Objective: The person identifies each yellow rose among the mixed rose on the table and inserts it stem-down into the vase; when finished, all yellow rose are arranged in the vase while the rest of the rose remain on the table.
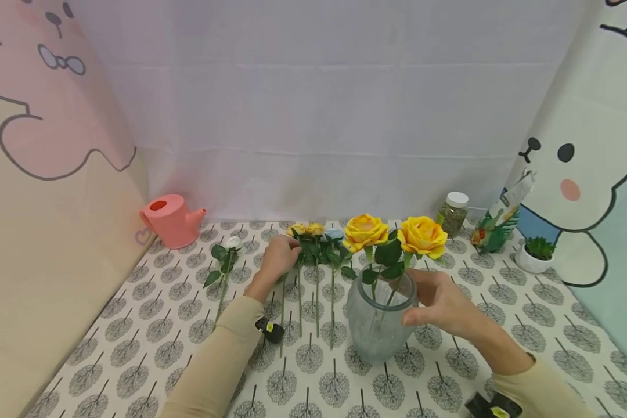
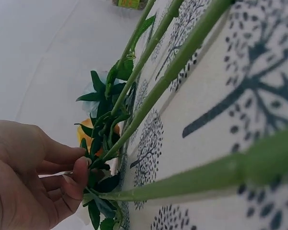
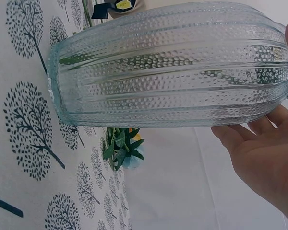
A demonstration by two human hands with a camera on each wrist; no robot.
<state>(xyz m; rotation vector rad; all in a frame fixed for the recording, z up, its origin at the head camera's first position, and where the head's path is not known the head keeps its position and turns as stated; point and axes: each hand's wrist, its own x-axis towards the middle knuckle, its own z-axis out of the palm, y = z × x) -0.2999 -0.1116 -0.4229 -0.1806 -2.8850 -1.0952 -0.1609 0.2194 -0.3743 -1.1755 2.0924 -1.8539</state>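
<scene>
In the head view, my right hand (image 1: 441, 305) holds the upper side of a clear ribbed glass vase (image 1: 378, 334), thumb near the front and fingers behind. Two yellow roses (image 1: 422, 237) stand in the vase. My left hand (image 1: 281, 255) is over a row of roses lying on the table. The left wrist view shows its thumb and fingertips (image 2: 81, 165) pinching in among the green leaves (image 2: 98, 163) below a bloom. A yellow bloom (image 2: 89, 136) and a pale blue rose (image 1: 334, 234) lie beside it. The right wrist view has the vase (image 3: 173, 72) upright on the cloth.
A white rose (image 1: 233, 242) lies apart on the left, before a pink watering can (image 1: 172, 223). At the right back are a white-lidded jar (image 1: 453, 213), a green-and-white bag (image 1: 501, 217) and a small potted succulent (image 1: 537, 255). The tablecloth (image 1: 151, 348) has a tree print.
</scene>
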